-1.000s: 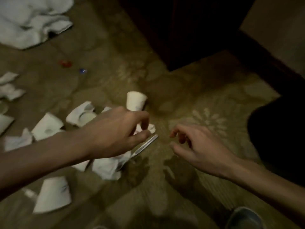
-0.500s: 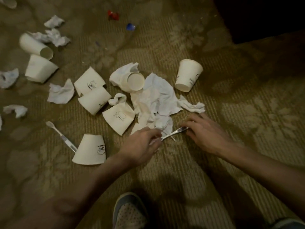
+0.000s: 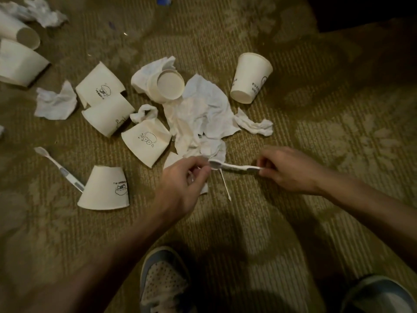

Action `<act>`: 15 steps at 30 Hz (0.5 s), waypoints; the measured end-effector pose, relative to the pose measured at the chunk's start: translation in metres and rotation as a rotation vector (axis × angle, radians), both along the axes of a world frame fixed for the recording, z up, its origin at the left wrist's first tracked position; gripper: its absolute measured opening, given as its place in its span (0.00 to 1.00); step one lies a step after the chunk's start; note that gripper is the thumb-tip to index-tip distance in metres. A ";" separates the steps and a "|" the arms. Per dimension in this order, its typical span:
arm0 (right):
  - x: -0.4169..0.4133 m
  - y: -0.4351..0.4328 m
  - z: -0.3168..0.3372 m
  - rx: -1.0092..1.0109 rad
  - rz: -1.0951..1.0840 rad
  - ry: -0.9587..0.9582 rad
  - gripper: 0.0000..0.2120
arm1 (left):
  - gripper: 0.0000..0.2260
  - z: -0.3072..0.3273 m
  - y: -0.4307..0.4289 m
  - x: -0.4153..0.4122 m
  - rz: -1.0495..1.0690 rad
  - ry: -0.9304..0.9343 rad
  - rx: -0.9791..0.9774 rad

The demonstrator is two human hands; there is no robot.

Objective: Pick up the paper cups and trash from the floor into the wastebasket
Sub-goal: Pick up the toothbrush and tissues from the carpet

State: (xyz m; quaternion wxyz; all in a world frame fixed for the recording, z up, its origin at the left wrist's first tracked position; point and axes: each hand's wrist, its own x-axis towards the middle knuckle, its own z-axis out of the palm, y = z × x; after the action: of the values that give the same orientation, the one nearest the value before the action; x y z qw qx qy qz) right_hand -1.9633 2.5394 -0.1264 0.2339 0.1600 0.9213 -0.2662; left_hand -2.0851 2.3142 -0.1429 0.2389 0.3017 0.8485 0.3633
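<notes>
Several white paper cups lie scattered on the carpet, among them one upside down (image 3: 251,77), one flattened with a drawing (image 3: 146,144) and one near my left arm (image 3: 106,188). Crumpled white tissue (image 3: 203,116) lies in the middle of them. A white toothbrush (image 3: 234,167) is held level just above the floor: my left hand (image 3: 182,186) pinches its head end and my right hand (image 3: 291,169) pinches its handle end. A thin white stick (image 3: 225,188) hangs below it. A second toothbrush (image 3: 58,168) lies at the left. No wastebasket is in view.
The floor is a patterned olive carpet (image 3: 338,136). More cups (image 3: 20,62) and tissue wads (image 3: 56,102) lie at the upper left. My two shoes (image 3: 164,281) are at the bottom. Dark furniture fills the upper right corner (image 3: 372,10).
The view has tilted down from the dark furniture onto the trash pile. My right hand has reached the toothbrush handle and taken hold, so both hands now hold it stretched between them.
</notes>
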 end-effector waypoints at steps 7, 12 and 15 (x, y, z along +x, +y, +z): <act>0.030 -0.001 -0.008 -0.346 -0.353 -0.068 0.04 | 0.15 0.001 0.018 0.037 0.026 -0.073 -0.237; 0.040 -0.008 -0.013 -0.462 -0.452 -0.146 0.02 | 0.15 -0.005 0.043 0.041 -0.025 -0.004 -0.464; 0.044 -0.011 -0.013 -0.525 -0.496 -0.143 0.01 | 0.14 -0.007 0.042 0.042 -0.089 0.055 -0.485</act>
State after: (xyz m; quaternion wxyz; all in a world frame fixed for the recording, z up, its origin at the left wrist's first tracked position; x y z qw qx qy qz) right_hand -1.9198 2.5284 -0.1396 0.2593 0.3311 0.7362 -0.5303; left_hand -2.0430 2.3558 -0.1502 0.2971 0.2826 0.9028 0.1298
